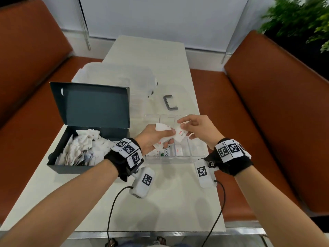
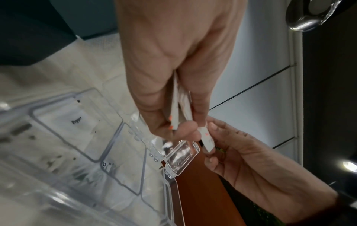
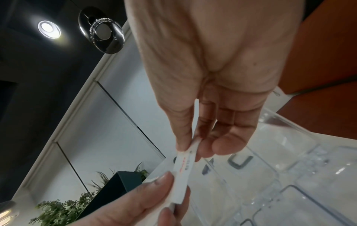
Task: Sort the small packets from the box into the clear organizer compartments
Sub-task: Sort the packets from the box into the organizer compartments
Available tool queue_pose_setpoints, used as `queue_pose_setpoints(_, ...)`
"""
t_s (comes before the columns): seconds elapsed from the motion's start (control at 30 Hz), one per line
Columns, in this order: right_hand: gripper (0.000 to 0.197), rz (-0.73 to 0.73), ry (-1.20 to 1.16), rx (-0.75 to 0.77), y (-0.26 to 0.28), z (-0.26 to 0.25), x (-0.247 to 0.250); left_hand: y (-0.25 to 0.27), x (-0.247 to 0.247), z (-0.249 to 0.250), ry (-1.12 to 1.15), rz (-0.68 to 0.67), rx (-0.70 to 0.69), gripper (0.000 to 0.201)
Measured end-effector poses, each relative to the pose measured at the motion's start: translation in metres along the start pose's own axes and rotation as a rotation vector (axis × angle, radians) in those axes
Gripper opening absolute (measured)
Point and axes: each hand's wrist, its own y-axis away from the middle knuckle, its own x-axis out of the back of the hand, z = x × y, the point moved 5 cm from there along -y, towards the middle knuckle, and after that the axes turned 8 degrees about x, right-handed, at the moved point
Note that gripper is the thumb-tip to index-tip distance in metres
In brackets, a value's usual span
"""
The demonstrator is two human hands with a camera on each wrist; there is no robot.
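Note:
An open dark box [image 1: 58, 163] at the left is heaped with white packets [image 1: 83, 148]. Over the clear organizer [image 1: 170, 160], my left hand [image 1: 167, 135] grips a small bunch of white packets [image 2: 178, 104] between thumb and fingers. My right hand [image 1: 184, 128] pinches one red-printed packet [image 1: 180, 135] at the edge of that bunch. In the right wrist view this packet [image 3: 183, 165] is also touched by the left thumb [image 3: 158, 185]. The organizer holds a Stevia packet [image 1: 166, 152], a red-printed packet [image 1: 179, 150] and a packet marked Pepper [image 2: 77, 120].
A grey U-shaped handle [image 1: 170, 102] lies on the white table [image 1: 178, 202] beyond the organizer. A clear plastic tub [image 1: 115, 75] stands behind the box. Orange benches [image 1: 267, 122] flank the table. Cables hang from both wrists over the near table edge.

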Motion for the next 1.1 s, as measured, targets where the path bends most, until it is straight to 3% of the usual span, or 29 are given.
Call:
queue_pose_setpoints(0.1,0.008,0.104,-0.099,-0.079,0.003,0.014,0.012,-0.007,-0.008,-0.005,0.094,0.018,0.006,0.025)
queue_pose_setpoints(0.2,0.011,0.103,-0.257,-0.164,0.012,0.027,0.008,-0.012,-0.014,-0.011,0.183,0.05,0.01,0.023)
queue_pose_setpoints(0.33,0.015,0.171,-0.313,-0.198,0.014,0.037,0.002,-0.014,-0.02,-0.015,0.136,0.099,-0.022,0.02)
queue_pose_setpoints(0.43,0.027,0.243,-0.019,-0.242,0.008,0.047,0.011,-0.013,-0.012,-0.011,0.086,0.169,-0.068,0.002)
queue_pose_setpoints(0.6,0.019,-0.052,0.583,-0.163,-0.002,0.05,-0.021,-0.013,0.005,-0.011,0.114,0.228,-0.055,0.008)
queue_pose_setpoints(0.9,0.014,-0.206,1.189,0.019,-0.012,0.065,-0.063,0.003,0.017,-0.017,0.106,0.201,-0.049,0.002)
queue_pose_setpoints(1.1,0.023,-0.317,1.345,0.051,-0.014,0.064,-0.068,0.008,0.029,-0.018,0.164,0.16,-0.031,0.009)
